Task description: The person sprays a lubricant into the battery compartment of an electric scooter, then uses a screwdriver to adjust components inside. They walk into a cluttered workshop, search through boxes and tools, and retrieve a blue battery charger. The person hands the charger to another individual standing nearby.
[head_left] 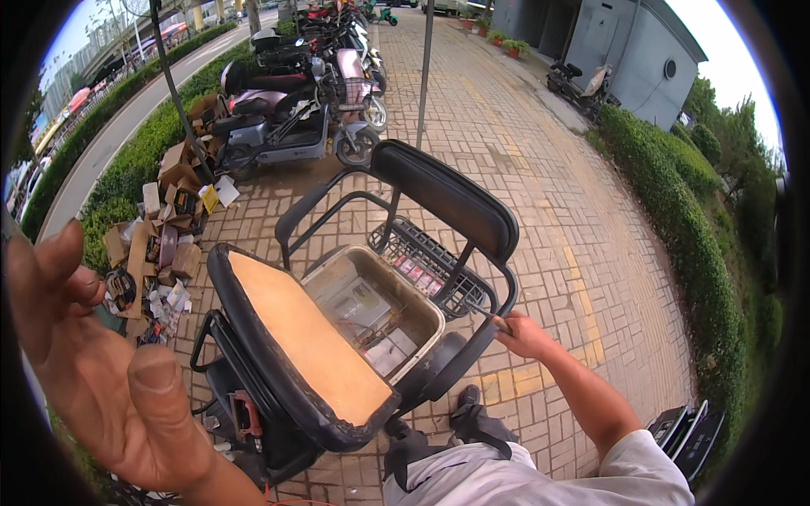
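Observation:
My left hand (126, 396) is raised close to the camera at the left, fingers apart and nothing in it. My right hand (525, 336) is closed around a screwdriver (484, 311), a thin metal shaft pointing toward the rear basket. It is beside the black armrest of a scooter seat frame. The seat cushion (295, 337) is tipped up, its tan board underside and black wrapped edge showing. Beside it lies the open storage box (434, 325), with a grey case (364, 302) and wires inside. A padded black backrest (447, 198) stands behind.
A black wire basket (392, 236) with small packets hangs behind the box. A red tool (246, 417) rests at lower left. Cardboard boxes and litter (139, 261) lie by the left hedge. Parked scooters (287, 135) stand beyond; another hedge (675, 194) lines the right.

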{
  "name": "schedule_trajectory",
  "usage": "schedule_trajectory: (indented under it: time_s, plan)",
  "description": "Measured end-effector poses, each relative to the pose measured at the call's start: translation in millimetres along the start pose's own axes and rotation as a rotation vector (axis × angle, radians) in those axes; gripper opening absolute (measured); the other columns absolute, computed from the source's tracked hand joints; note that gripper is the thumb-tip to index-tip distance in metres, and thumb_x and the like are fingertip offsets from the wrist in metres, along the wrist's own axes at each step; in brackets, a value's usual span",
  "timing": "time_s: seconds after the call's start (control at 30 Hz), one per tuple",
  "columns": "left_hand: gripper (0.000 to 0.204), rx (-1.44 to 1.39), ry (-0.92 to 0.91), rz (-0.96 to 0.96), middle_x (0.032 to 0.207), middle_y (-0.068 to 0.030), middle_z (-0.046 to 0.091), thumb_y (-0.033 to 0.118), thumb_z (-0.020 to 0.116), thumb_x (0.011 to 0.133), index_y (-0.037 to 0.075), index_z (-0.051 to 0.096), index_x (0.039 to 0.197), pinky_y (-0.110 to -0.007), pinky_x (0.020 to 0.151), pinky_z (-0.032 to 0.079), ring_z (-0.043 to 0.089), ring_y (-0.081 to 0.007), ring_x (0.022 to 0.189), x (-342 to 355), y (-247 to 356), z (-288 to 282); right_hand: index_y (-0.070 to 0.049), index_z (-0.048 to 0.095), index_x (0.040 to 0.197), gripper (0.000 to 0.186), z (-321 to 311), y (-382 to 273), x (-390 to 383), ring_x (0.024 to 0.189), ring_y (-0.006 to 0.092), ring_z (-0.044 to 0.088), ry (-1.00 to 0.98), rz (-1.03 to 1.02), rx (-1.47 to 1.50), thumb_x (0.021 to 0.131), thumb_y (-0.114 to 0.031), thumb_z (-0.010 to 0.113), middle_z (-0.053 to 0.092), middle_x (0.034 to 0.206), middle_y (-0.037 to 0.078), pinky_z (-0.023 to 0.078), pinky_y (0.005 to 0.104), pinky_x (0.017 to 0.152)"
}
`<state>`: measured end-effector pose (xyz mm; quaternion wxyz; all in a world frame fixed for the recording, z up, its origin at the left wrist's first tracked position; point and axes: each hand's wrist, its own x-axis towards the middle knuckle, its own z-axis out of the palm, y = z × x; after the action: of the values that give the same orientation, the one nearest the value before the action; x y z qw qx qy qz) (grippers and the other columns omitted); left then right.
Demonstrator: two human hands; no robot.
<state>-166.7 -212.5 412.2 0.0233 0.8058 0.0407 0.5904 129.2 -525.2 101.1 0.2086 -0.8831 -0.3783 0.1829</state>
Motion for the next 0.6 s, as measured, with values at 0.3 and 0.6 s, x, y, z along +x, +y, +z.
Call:
schedule_trajectory:
  time_s: [0.3,0.6]
  plan:
    - [0.056,0.38,-0.697,-0.934,0.144,-0.0185,0.039,0.027,0.061,0.091,0.002,0.045,0.139,-0.047,0.108,0.032,0.034,-0.0368,0.134,-249,-196,152,0.003,0.067,0.085,0.04,81,50,258,0.082,0.0422,0.064,-0.269,-0.004,-0.136,0.085,-0.037,0.063,0.066,0.083,0.025,0.049,0.047,0.074]
    - [0.073,0.804,-0.807,-1.112,0.15,-0.0163,0.03,0.037,0.064,0.088,0.01,0.033,0.148,-0.053,0.108,0.033,0.028,-0.0378,0.138,-308,-214,221,-0.011,0.057,0.131,0.053,256,185,430,0.086,0.0416,0.064,-0.204,0.15,-0.154,0.085,-0.037,0.054,0.066,0.091,0.027,0.051,0.0484,0.079]
